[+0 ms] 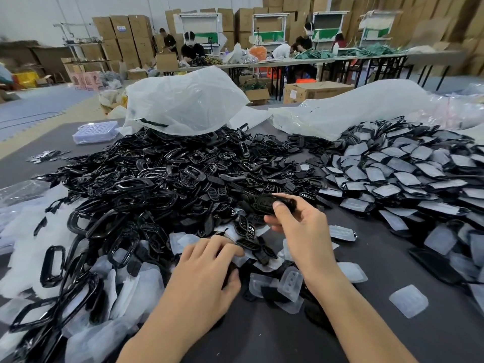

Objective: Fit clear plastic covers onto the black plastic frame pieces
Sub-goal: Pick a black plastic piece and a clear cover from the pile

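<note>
A big heap of glossy black frame pieces (162, 179) covers the middle and left of the dark table. Loose clear plastic covers (408, 301) lie scattered near the front. My right hand (301, 226) is raised over the heap's near edge, fingers and thumb closed on a black frame piece (267, 204). My left hand (207, 268) lies palm down on the clear covers and black pieces at the front, fingertips pressing on a clear cover (239, 259); what is under the palm is hidden.
A pile of covered pieces (398, 166) fills the right side. Large clear plastic bags (183, 100) lie behind the heaps. A clear blue tray (95, 132) sits far left. Other people work at long tables among cardboard boxes in the background.
</note>
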Tool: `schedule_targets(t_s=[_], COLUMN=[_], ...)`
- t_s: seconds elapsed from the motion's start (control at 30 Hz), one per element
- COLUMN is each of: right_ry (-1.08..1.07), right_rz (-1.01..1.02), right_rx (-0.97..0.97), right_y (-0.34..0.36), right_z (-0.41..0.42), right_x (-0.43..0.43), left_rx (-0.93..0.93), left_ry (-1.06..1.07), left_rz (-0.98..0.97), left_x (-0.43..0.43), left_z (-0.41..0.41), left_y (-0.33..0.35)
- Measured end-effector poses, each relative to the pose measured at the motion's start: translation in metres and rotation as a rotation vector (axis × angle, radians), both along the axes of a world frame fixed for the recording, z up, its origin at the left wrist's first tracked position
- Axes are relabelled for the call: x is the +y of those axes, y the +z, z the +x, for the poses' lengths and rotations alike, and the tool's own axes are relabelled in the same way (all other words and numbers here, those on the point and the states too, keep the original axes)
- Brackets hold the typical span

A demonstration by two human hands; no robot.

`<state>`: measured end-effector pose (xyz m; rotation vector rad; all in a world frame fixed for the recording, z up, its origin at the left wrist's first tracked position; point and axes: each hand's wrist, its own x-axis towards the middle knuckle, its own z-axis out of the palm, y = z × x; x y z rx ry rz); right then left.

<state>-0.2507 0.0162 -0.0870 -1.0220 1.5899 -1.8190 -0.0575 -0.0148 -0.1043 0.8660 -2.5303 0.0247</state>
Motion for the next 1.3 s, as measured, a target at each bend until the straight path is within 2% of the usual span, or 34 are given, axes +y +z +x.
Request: schedule_targets(t_s=[0.2,0.37,0.47,0.63,0.77,0.93,1.1,1.3], right_ry=[0.000,0.013,0.013,0.109,0.176,0.190,0.248,0.332], right_rz=[0.031,0.021,-0.004,-0.049,-0.097,-0.093,-0.074,-0.033], right_rx=[0.028,0.017,0.035,-0.134,-0.309,-0.349,-0.315,-0.148], right_y=[0.000,0.002,0.001,0.002,0.005,0.004,0.006,0.005], right_z=[0.005,0.009,0.012,0.016,0.017,0.018,0.022,0.035], right_x=[0.001,0.002,0.003,0.003,0.003,0.003,0.006,0.011], left_rx=[0.093,0.447,0.555,0.568,0.469,0.498,0.648,0.850], left_ry=[0.049,0.106,0.130,0.009,-0.077,-0.069,-0.060,0.098], left_rz=[-0.057,0.204,0.239,0.182,0.175,0.099,0.326,0.606], left_x=[0.000,0.004,0.009,0.012,0.012,0.008,0.012,0.008], left_z=[-0.006,-0.005,-0.004,-0.002,-0.005,-0.009,-0.010,-0.008], left_y=[0.000,0.008,0.013,0.020,0.016,0.013,0.022,0.024])
